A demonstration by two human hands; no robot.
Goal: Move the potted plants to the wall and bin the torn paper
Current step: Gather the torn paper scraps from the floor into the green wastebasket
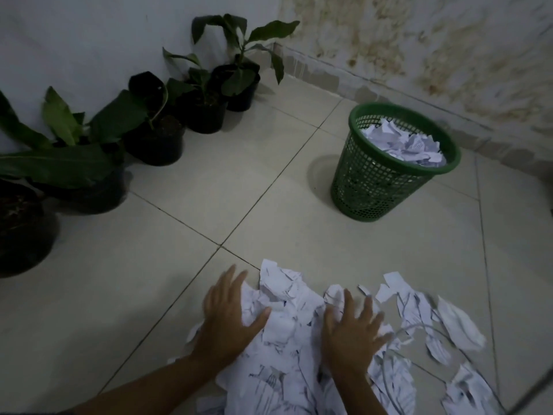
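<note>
A heap of torn white paper (293, 348) lies on the tiled floor at the bottom middle, with loose scraps (460, 324) spread to its right. My left hand (227, 319) rests flat on the heap's left side, fingers straight. My right hand (353, 327) lies on the heap's right part, fingers spread. A green mesh bin (386, 187) stands further off to the right, holding crumpled paper (404, 143). Several potted plants in black pots (155, 142) stand in a row along the left wall.
A large dark pot (21, 232) sits at the left edge, nearest to me. A stained wall (419, 55) runs behind the bin and meets the left wall in a corner. Bare tiles (239, 181) lie between the plants, the bin and the paper heap.
</note>
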